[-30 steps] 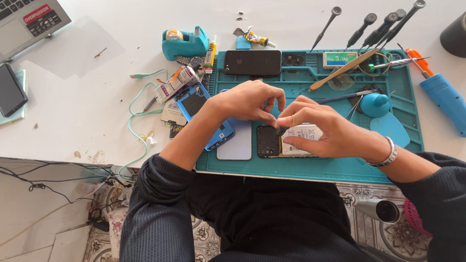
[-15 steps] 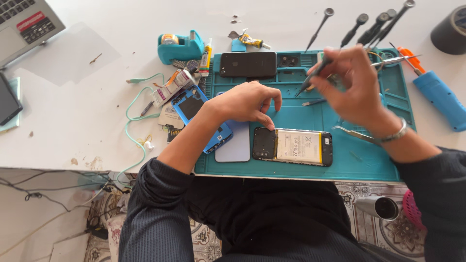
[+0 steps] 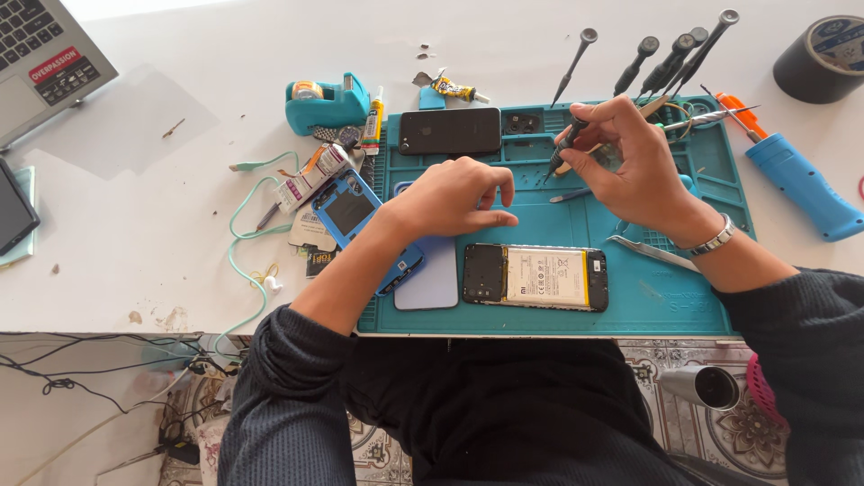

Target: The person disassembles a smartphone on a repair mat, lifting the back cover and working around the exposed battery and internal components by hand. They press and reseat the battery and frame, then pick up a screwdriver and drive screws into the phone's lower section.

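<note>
An opened phone [image 3: 535,275] lies back-up on the teal work mat [image 3: 666,306], its battery and black board exposed. My left hand [image 3: 454,193] rests flat on the mat just above the phone's left end, fingers spread, holding nothing. My right hand [image 3: 630,162] is raised over the mat's upper right and pinches a small black screwdriver [image 3: 565,144], tip pointing down-left. Metal tweezers [image 3: 652,253] lie under my right wrist. A black phone [image 3: 450,131] lies at the mat's top edge.
A blue phone case [image 3: 346,211] and a pale back cover [image 3: 436,286] lie at the mat's left edge. Several screwdrivers [image 3: 661,58] stand behind the mat. A blue-handled tool [image 3: 801,184], black tape roll [image 3: 823,56], teal tape dispenser [image 3: 328,103], laptop [image 3: 40,58] and green cable [image 3: 238,243] surround it.
Both hands left the opened phone. My right hand rose to the mat's upper right and took up a screwdriver; my left hand slid up and flattened on the mat.
</note>
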Demonstrator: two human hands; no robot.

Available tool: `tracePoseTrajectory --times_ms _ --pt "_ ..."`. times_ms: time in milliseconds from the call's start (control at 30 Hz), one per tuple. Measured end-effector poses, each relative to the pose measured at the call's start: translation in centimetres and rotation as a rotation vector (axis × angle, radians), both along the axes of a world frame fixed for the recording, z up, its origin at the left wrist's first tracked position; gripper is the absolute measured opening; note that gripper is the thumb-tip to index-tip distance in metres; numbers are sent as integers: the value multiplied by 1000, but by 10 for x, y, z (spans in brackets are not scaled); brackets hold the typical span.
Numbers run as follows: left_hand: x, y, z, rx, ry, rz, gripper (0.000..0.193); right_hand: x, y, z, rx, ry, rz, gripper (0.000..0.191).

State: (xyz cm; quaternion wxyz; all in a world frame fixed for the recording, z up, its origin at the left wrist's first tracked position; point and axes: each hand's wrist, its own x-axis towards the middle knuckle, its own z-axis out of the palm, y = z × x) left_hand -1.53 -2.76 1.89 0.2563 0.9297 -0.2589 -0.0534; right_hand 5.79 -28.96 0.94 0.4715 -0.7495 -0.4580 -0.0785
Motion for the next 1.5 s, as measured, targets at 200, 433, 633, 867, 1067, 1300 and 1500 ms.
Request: tracePoseTrajectory --times_ms 200,433,633,867,1067,1300,1500 --pt "-4 -10 0 -137 -172 30 36 -8 -1 3 131 205 105 39" --pt "-7 -10 4 -172 -231 52 11 -17 3 5 185 249 150 41" --pt "-8 -9 5 -163 -243 59 13 -18 3 5 155 196 139 41" --pt "-7 -9 6 -152 -217 74 15 -21 3 5 159 198 151 41" --pt "-7 -10 5 -150 -206 83 15 -22 3 6 146 181 160 41" --pt "-6 -9 4 -170 -200 87 16 -22 3 4 162 150 177 40" --pt "-10 -12 10 -223 -198 83 20 -29 9 11 174 61 196 38"
